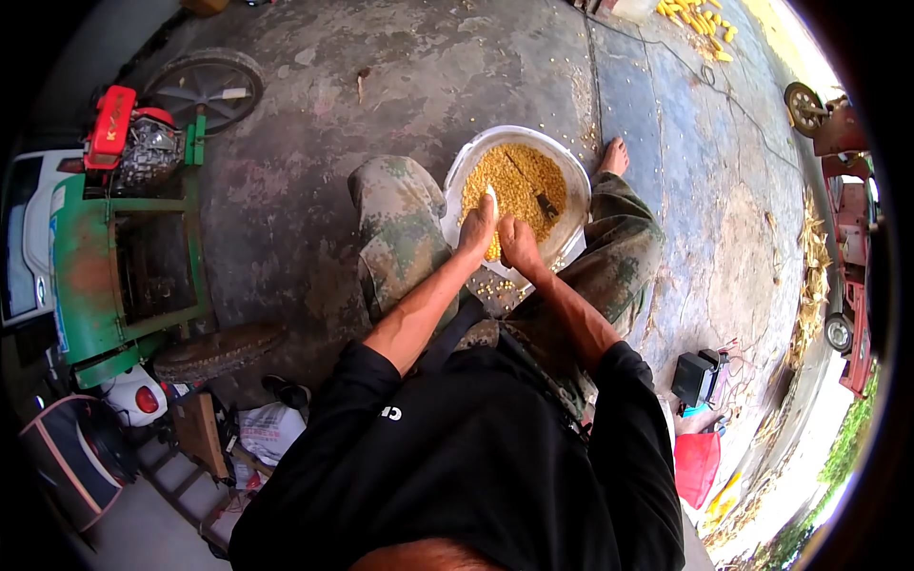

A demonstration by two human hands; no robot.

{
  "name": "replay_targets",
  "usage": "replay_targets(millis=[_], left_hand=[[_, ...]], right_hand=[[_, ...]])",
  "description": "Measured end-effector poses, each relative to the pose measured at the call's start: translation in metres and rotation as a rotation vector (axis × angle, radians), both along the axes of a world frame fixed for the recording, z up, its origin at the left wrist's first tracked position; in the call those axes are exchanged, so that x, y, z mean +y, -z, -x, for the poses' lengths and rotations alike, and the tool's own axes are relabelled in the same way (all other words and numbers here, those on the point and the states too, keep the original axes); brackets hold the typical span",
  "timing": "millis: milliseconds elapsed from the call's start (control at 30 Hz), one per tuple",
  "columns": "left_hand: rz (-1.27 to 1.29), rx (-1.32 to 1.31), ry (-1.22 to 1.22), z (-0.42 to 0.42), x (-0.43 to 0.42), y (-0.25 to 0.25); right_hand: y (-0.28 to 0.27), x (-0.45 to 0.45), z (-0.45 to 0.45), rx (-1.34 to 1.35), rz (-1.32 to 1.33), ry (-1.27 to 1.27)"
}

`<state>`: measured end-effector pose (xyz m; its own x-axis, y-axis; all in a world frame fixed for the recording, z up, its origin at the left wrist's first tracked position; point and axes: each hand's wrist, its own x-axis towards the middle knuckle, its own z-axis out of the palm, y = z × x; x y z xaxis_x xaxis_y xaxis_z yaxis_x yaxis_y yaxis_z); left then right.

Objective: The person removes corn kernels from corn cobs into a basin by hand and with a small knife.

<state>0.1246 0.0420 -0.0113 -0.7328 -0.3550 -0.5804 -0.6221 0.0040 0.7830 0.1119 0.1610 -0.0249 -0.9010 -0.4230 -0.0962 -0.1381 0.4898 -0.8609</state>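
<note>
Between my knees stands a round whitish basin holding loose yellow corn kernels. Over its near left part, my left hand is closed around a corn cob, whose pale end sticks up past the fingers. My right hand is closed beside it, nearly touching, its fingers at the lower part of the cob; a few yellow kernels show between the hands. A dark tool with a thin shaft lies on the kernels at the basin's right side.
A green machine with a red engine and wheels stands at the left. Corn cobs lie at the upper right, near a cable. A black box and red bag sit lower right. Kernels are scattered beside the basin.
</note>
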Motion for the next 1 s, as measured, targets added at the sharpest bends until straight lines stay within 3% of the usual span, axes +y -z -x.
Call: replay_targets(millis=[33, 67, 200, 367, 500, 567, 600, 667, 733, 800, 867, 967, 1000], left_hand=[[-0.049, 0.000, -0.014, 0.000, 0.000, -0.009], [-0.223, 0.025, -0.125, 0.001, 0.000, 0.000], [-0.407, 0.068, -0.177, 0.003, 0.000, 0.001], [-0.422, 0.028, -0.193, 0.004, -0.004, -0.003], [-0.264, 0.004, -0.180, 0.003, -0.006, -0.009], [-0.189, 0.027, -0.194, 0.001, -0.003, -0.010], [-0.119, 0.014, -0.172, 0.001, -0.003, -0.009], [-0.050, -0.001, -0.145, 0.002, -0.006, -0.006], [-0.057, -0.166, 0.020, 0.004, -0.014, 0.000], [0.037, -0.116, -0.023, 0.000, -0.004, -0.004], [0.131, -0.064, -0.065, -0.001, -0.001, -0.004], [0.160, -0.070, -0.049, 0.000, -0.002, 0.012], [0.018, -0.035, -0.058, 0.003, -0.004, 0.024]], right_hand=[[0.000, 0.001, 0.000, -0.018, 0.024, 0.072], [-0.027, 0.000, 0.002, -0.351, 0.077, 0.177], [-0.038, 0.005, 0.006, -0.429, 0.274, 0.160], [-0.036, 0.002, 0.004, -0.533, 0.152, 0.046], [-0.036, -0.008, -0.010, -0.460, 0.120, 0.049], [-0.027, -0.011, -0.011, -0.083, 0.041, 0.019], [-0.020, -0.010, -0.011, -0.085, 0.040, 0.022], [-0.011, -0.006, -0.011, 0.176, -0.099, -0.175], [-0.006, -0.003, -0.011, 0.235, -0.086, -0.181], [-0.017, -0.004, -0.012, 0.296, -0.072, -0.189], [-0.041, -0.008, -0.012, -0.420, 0.114, 0.078], [-0.023, -0.006, -0.013, -0.417, 0.266, 0.114], [-0.032, 0.000, -0.008, -0.468, 0.235, 0.172]])
